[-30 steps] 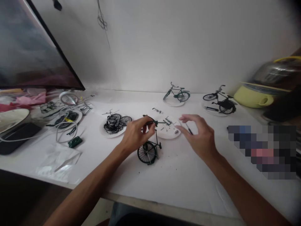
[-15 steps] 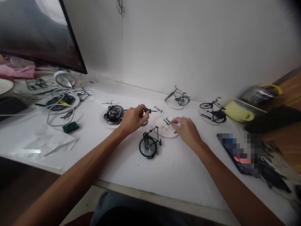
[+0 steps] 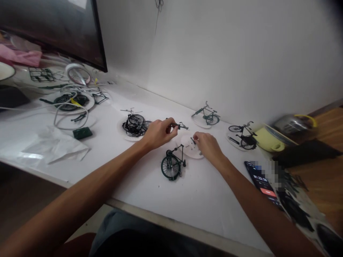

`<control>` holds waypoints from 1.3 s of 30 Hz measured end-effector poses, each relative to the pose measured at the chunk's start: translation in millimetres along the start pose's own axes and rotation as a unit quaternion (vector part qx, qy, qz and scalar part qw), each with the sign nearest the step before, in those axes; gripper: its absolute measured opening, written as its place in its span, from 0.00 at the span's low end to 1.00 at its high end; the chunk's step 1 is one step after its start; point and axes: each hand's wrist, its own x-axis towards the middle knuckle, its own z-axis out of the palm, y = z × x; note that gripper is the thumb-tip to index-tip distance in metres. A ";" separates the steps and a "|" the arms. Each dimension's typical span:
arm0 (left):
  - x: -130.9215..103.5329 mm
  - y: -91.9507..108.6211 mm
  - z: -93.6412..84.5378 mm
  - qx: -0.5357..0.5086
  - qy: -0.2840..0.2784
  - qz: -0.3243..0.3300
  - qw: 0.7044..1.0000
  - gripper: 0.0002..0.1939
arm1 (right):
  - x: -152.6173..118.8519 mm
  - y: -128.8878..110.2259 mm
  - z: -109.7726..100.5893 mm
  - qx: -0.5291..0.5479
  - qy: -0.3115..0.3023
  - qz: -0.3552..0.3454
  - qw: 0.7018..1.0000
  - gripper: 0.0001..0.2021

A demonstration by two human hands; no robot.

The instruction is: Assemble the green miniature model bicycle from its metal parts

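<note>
My left hand [image 3: 160, 132] is closed, pinching a thin dark model bicycle part [image 3: 175, 125] above the table. Just behind that part is a small silver handlebar [image 3: 183, 126]. Fingers pinched together, my right hand [image 3: 208, 145] reaches over a white paper plate [image 3: 190, 154] with small loose parts on it. A small dark piece [image 3: 193, 141] shows at its fingertips; whether they grip it I cannot tell. In front of both hands stands a partly built green model bicycle [image 3: 173, 164], its frame joined to one wheel.
A built green model bicycle [image 3: 207, 115] stands by the wall, and a black one [image 3: 243, 135] is to the right. Black wheels and frames [image 3: 133, 125] fill a plate at left. A phone [image 3: 261, 182], yellow pot [image 3: 270, 137], tissue [image 3: 55, 146] and monitor [image 3: 61, 28] surround these.
The camera view has shifted a little. My right hand has moved closer in over the small parts on the plate. My left hand still pinches the dark part.
</note>
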 end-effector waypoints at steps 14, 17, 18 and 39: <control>-0.2 1.8 -0.4 -0.026 0.023 0.001 0.999 0.06 | -4.7 7.8 -18.2 0.099 0.051 0.006 0.994 0.13; 0.2 2.3 0.5 -0.031 0.020 0.006 0.999 0.05 | -25.3 14.3 -19.7 0.144 0.111 0.017 0.983 0.05; 0.2 2.5 1.0 -0.033 0.019 0.008 0.999 0.05 | -33.3 16.4 -19.1 0.159 0.128 0.016 0.979 0.03; -0.4 -4.3 7.0 -0.034 0.023 0.019 0.999 0.06 | -108.2 10.0 6.0 0.256 0.118 -0.199 0.938 0.09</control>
